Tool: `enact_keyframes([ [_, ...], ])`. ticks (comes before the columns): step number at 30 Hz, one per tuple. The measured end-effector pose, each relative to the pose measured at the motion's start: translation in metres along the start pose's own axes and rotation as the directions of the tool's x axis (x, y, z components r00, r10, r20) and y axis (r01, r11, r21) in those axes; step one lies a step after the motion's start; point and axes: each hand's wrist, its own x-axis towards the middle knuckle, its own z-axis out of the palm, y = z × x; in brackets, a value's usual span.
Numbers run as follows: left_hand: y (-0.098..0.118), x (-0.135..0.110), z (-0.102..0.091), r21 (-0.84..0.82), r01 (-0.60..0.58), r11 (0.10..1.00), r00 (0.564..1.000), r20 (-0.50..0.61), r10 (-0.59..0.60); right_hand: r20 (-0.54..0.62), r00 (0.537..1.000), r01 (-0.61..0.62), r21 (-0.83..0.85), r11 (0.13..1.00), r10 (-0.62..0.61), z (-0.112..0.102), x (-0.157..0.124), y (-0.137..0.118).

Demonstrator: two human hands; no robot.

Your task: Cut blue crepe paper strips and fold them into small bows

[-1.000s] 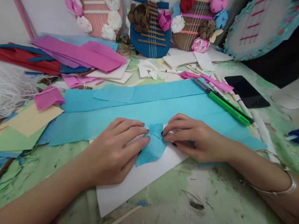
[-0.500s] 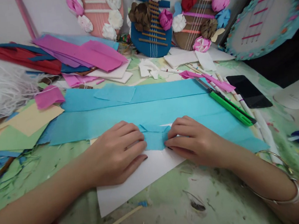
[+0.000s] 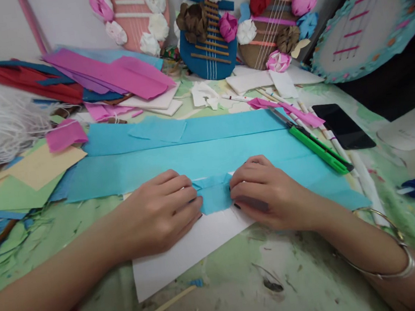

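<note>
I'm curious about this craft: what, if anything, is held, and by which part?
Left hand and right hand hold a small blue paper piece by opposite side edges.

Pale wall (image 3: 65, 22) behind a paint-stained greenish tabletop (image 3: 238, 296) — dark area (image 3: 381, 88) at right.

Fingers (image 3: 184, 196) hide both ends of the small blue paper (image 3: 215, 197).

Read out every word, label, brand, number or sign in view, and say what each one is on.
No text can be read.
White curved-edged sheet at the far right: faint marks, too blurred to read.
Green plastic cutter knife: no legible lettering.
Black rectangular phone: dark face, no legible lettering.
Small turquoise paper piece between the hands: no writing visible.
</note>
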Motion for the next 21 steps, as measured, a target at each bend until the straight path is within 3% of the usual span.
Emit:
enact_keyframes([
  [5, -0.0019, -0.001, 0.0003, -0.013, -0.015, 1.0, 1.0, -0.006, 0.015, 0.002, 0.998, 0.062, -0.126, 0.99, -0.062, 0.0014, -0.0009, 0.0019],
  [10, -0.0025, 0.0011, 0.0024, 0.063, -0.076, 0.995, 0.997, -0.023, 0.078, 0.029, 0.999, 0.045, -0.172, 0.984, -0.041, 0.0038, 0.0006, 0.0004],
  [15, -0.0026, 0.0016, 0.009, -0.083, 0.079, 0.993, 0.99, -0.112, -0.088, 0.04, 0.999, -0.011, -0.056, 0.998, 0.013, 0.0014, 0.0017, -0.002],
  [21, -0.0027, 0.0025, 0.0082, -0.279, 0.188, 0.942, 0.965, -0.124, -0.229, -0.035, 0.999, -0.013, -0.072, 0.997, 0.01, 0.0094, 0.0018, -0.0024],
])
